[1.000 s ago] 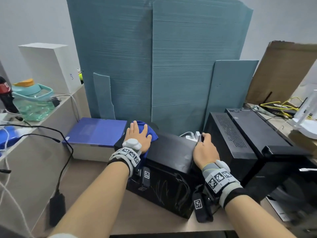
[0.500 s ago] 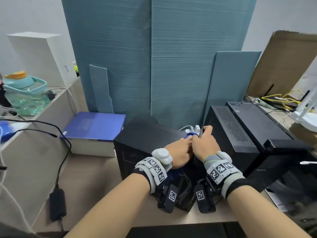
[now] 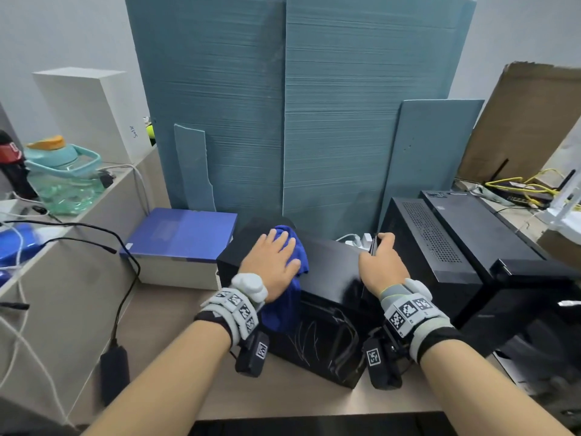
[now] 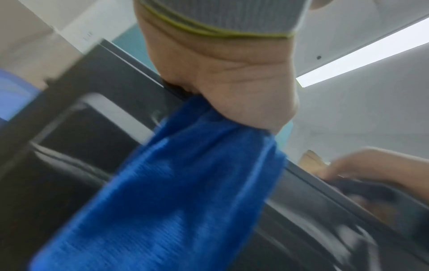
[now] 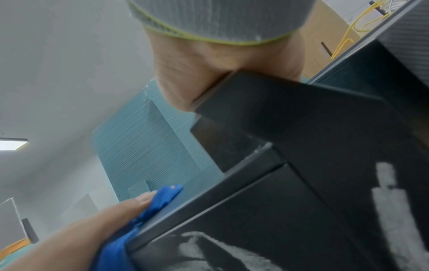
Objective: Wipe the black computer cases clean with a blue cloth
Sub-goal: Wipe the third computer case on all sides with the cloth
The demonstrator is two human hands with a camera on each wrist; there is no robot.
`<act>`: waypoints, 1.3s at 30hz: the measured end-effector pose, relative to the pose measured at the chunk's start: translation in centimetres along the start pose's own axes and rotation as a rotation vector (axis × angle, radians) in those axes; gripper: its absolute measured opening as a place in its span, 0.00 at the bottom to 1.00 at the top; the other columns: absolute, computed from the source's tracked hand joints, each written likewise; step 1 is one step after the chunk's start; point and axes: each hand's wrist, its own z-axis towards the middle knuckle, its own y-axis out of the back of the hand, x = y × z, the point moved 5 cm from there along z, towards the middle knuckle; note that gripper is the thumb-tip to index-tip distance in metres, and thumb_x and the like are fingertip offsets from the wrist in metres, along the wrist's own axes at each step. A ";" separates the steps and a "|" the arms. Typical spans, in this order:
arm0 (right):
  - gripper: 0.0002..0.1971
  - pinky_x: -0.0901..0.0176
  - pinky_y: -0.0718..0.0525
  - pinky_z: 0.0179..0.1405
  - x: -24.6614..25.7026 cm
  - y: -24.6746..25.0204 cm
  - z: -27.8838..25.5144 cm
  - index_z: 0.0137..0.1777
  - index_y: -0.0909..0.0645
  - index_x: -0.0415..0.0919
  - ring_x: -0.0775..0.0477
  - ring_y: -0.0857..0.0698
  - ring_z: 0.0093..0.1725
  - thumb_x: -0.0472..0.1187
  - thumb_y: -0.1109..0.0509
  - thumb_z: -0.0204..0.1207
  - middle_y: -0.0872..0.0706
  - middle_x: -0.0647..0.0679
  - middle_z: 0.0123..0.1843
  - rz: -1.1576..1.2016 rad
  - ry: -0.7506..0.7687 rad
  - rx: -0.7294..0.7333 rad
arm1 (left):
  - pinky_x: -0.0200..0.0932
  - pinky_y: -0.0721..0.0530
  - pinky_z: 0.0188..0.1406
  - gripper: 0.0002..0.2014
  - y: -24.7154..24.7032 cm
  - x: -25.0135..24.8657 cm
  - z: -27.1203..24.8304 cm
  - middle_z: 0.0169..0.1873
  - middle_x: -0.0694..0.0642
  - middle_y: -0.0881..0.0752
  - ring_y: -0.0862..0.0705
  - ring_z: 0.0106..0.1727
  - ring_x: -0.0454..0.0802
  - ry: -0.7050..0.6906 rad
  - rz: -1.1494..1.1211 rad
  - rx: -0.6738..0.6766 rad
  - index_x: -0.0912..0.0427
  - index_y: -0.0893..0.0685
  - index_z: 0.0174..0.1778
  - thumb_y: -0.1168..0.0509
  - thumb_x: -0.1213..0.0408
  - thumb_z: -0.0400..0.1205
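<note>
Your flat left hand presses the blue cloth on the black computer case, your right hand grips its edge, and two more black cases stand close beside.

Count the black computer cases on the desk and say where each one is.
3. Near case under both hands; second case right of it; third case beside that, further right. The dark clutter at far right may hide more.

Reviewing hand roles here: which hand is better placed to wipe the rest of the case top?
Left. The left hand already lies flat on the cloth on the case top, while the right hand grips the case's right edge, probably steadying it.
</note>
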 end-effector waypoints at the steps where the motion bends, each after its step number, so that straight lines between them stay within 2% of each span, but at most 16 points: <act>1: 0.26 0.39 0.18 0.58 0.1 0.0 0.0 0.73 0.39 0.48 0.31 0.17 0.52 0.44 0.40 0.75 0.16 0.40 0.62 -0.009 -0.002 0.001 | 0.56 0.36 0.78 0.32 0.5 -1.8 -0.2 0.75 0.60 0.25 0.34 0.77 0.63 -0.025 -0.009 -0.053 0.60 0.27 0.77 0.56 0.45 0.85; 2: 0.26 0.39 0.19 0.58 0.2 0.0 -0.1 0.73 0.39 0.48 0.31 0.17 0.52 0.44 0.40 0.74 0.17 0.39 0.62 -0.014 -0.002 0.002 | 0.57 0.36 0.78 0.32 0.7 -3.8 -0.4 0.72 0.61 0.24 0.33 0.76 0.64 -0.071 -0.042 -0.094 0.62 0.25 0.74 0.53 0.44 0.83; 4: 0.25 0.39 0.19 0.59 0.2 0.0 -0.1 0.72 0.39 0.48 0.30 0.17 0.53 0.44 0.41 0.74 0.17 0.37 0.63 -0.020 0.002 -0.003 | 0.58 0.43 0.84 0.36 0.7 -7.8 -0.7 0.77 0.65 0.27 0.37 0.81 0.66 -0.159 -0.120 -0.119 0.66 0.27 0.76 0.51 0.44 0.80; 7: 0.26 0.40 0.19 0.57 0.0 0.0 -0.1 0.72 0.38 0.48 0.31 0.17 0.53 0.44 0.39 0.74 0.16 0.37 0.63 -0.011 0.012 -0.011 | 0.58 0.54 0.88 0.47 0.3 -11.5 -0.6 0.85 0.67 0.39 0.50 0.88 0.65 -0.192 -0.223 -0.053 0.66 0.39 0.85 0.51 0.41 0.71; 10: 0.27 0.44 0.21 0.53 -0.2 0.2 -0.2 0.74 0.38 0.48 0.34 0.18 0.51 0.44 0.38 0.75 0.16 0.40 0.62 -0.001 0.011 -0.002 | 0.56 0.61 0.88 0.58 -0.1 -12.2 -0.5 0.88 0.64 0.51 0.60 0.89 0.61 -0.319 -0.227 0.028 0.61 0.52 0.89 0.39 0.32 0.69; 13: 0.28 0.44 0.21 0.54 -0.2 0.2 0.0 0.76 0.38 0.48 0.34 0.17 0.54 0.45 0.37 0.75 0.16 0.39 0.64 0.000 0.021 -0.001 | 0.62 0.57 0.87 0.67 -0.6 -10.0 -0.2 0.89 0.60 0.51 0.57 0.89 0.58 -0.399 -0.010 0.031 0.59 0.55 0.89 0.30 0.27 0.64; 15: 0.29 0.42 0.20 0.57 -0.2 0.2 0.1 0.76 0.39 0.48 0.31 0.16 0.57 0.45 0.37 0.75 0.16 0.37 0.65 -0.010 0.027 -0.004 | 0.64 0.57 0.87 0.66 -0.9 -7.2 0.0 0.89 0.59 0.51 0.57 0.89 0.56 -0.355 0.083 0.042 0.60 0.55 0.89 0.29 0.27 0.65; 19: 0.30 0.41 0.19 0.59 -0.2 0.0 0.0 0.77 0.40 0.47 0.30 0.16 0.56 0.46 0.37 0.75 0.17 0.38 0.65 -0.035 0.032 0.012 | 0.62 0.62 0.87 0.63 -1.1 -1.1 -1.2 0.89 0.59 0.55 0.62 0.89 0.56 -0.220 0.122 0.100 0.61 0.57 0.89 0.33 0.28 0.70; 21: 0.31 0.40 0.20 0.60 -0.1 -0.2 0.0 0.77 0.40 0.47 0.28 0.16 0.57 0.47 0.36 0.75 0.18 0.37 0.66 -0.056 0.032 0.012 | 0.59 0.63 0.87 0.61 -0.8 -0.1 -1.3 0.89 0.61 0.54 0.61 0.89 0.58 -0.212 0.153 0.103 0.63 0.55 0.89 0.34 0.28 0.72; 24: 0.31 0.40 0.22 0.61 -0.1 -0.4 -0.1 0.78 0.40 0.46 0.27 0.17 0.59 0.47 0.36 0.76 0.20 0.35 0.68 -0.097 0.025 -0.002 | 0.58 0.62 0.87 0.60 -0.2 -2.2 -0.9 0.88 0.64 0.48 0.56 0.89 0.61 -0.271 0.227 0.076 0.66 0.49 0.88 0.37 0.27 0.71; 27: 0.31 0.40 0.23 0.63 0.0 -0.5 -0.1 0.79 0.40 0.45 0.27 0.18 0.60 0.48 0.36 0.77 0.21 0.34 0.69 -0.115 0.020 -0.002 | 0.60 0.54 0.87 0.64 0.0 -5.8 -0.3 0.85 0.69 0.40 0.46 0.87 0.65 -0.298 0.261 0.086 0.71 0.43 0.86 0.39 0.23 0.66; 29: 0.31 0.40 0.24 0.66 0.0 -0.4 0.0 0.79 0.40 0.45 0.27 0.18 0.62 0.48 0.36 0.77 0.22 0.33 0.71 -0.124 0.013 -0.001 | 0.62 0.46 0.84 0.65 0.2 -8.5 0.1 0.78 0.71 0.30 0.35 0.81 0.69 -0.281 0.267 0.082 0.74 0.34 0.80 0.38 0.20 0.61; 31: 0.32 0.40 0.25 0.67 0.2 -0.4 -0.2 0.80 0.41 0.45 0.27 0.18 0.63 0.50 0.35 0.77 0.22 0.33 0.71 -0.133 0.008 0.000 | 0.62 0.40 0.80 0.62 0.4 -11.0 0.1 0.71 0.68 0.24 0.30 0.74 0.68 -0.252 0.223 0.071 0.72 0.28 0.75 0.36 0.20 0.60; 33: 0.35 0.41 0.26 0.66 0.3 -0.6 -0.4 0.81 0.42 0.46 0.28 0.18 0.63 0.53 0.35 0.76 0.23 0.34 0.71 -0.162 -0.008 -0.006 | 0.61 0.42 0.82 0.60 0.3 -12.7 -0.1 0.75 0.68 0.27 0.33 0.78 0.66 -0.235 0.141 0.052 0.69 0.30 0.79 0.34 0.22 0.64; 36: 0.38 0.42 0.26 0.63 0.4 -0.9 -1.1 0.82 0.44 0.47 0.29 0.17 0.61 0.57 0.34 0.75 0.23 0.35 0.69 -0.227 -0.027 -0.032 | 0.58 0.54 0.88 0.63 -0.3 -12.7 -0.3 0.86 0.68 0.43 0.46 0.87 0.64 -0.277 0.045 0.042 0.65 0.44 0.87 0.34 0.23 0.68; 39: 0.35 0.42 0.25 0.59 0.4 -1.0 -1.6 0.83 0.45 0.47 0.28 0.17 0.59 0.50 0.37 0.78 0.24 0.34 0.70 -0.263 -0.016 -0.013 | 0.55 0.50 0.88 0.59 -0.4 -10.6 -0.5 0.87 0.64 0.42 0.46 0.88 0.60 -0.315 -0.010 -0.001 0.64 0.45 0.87 0.28 0.30 0.70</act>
